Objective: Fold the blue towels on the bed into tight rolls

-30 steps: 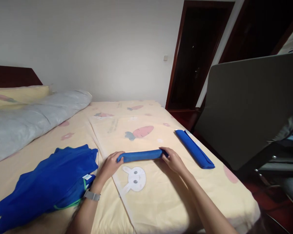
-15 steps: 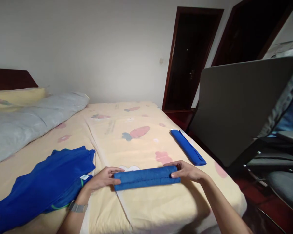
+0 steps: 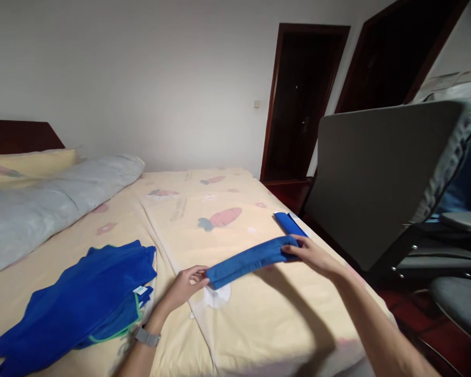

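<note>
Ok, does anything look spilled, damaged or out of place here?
Nothing looks spilled or damaged. At most, the blue cloth pile at left lies with uneven, stepped edges, unlike the folded blue strip held between the hands.

Left grip (image 3: 187,285): bare hand, slim fingers. Left arm (image 3: 138,358): bare, thin near wrist, fatter lower down. Band (image 3: 147,336) round left wrist: silver-grey, flat, wide, bit shiny, like bracelet. Can't tell if band is watch. Right grip (image 3: 312,254): bare hand, slim fingers too. Right arm (image 3: 369,309): bare skin, smooth, long, thin at wrist, fatter near bottom of view.
</note>
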A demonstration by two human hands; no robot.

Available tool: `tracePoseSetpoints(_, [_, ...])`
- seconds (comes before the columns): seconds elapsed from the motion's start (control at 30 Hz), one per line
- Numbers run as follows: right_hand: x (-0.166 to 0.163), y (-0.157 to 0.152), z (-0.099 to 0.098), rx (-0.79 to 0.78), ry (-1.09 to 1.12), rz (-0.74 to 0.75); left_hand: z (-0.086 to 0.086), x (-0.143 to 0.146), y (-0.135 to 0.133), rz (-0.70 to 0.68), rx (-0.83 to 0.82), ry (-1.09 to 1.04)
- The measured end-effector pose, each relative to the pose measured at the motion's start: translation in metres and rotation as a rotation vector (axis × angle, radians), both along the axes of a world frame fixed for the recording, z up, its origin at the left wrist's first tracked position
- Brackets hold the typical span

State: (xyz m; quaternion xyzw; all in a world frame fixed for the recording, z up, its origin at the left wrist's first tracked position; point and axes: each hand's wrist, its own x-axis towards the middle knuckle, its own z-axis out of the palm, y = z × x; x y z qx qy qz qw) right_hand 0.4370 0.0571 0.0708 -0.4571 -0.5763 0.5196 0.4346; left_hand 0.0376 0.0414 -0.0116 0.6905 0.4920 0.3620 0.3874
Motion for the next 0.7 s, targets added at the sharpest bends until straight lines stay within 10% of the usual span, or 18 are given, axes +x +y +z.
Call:
tracePoseSetpoints(0.27, [0.059,0.096,0.120,0.280,-0.513,-0.424,-0.006,-0.016,0.013,0.153,0.068,-0.041])
tracePoseSetpoints(0.37, [0.086,0.109,0.132,0.518,-0.958,-0.607,-0.009,-0.021,0.014,0.139,0.068,-0.009])
tracePoseSetpoints(0.47, [0.105,0.096,0.093,0.684,-1.153,-0.525,-0.012,-0.022,0.014,0.102,0.080,0.068])
tracePoseSetpoints(0.7, [0.129,0.029,-0.087,0.823,-1.251,-0.117,-0.016,-0.023,0.012,0.090,0.114,0.180])
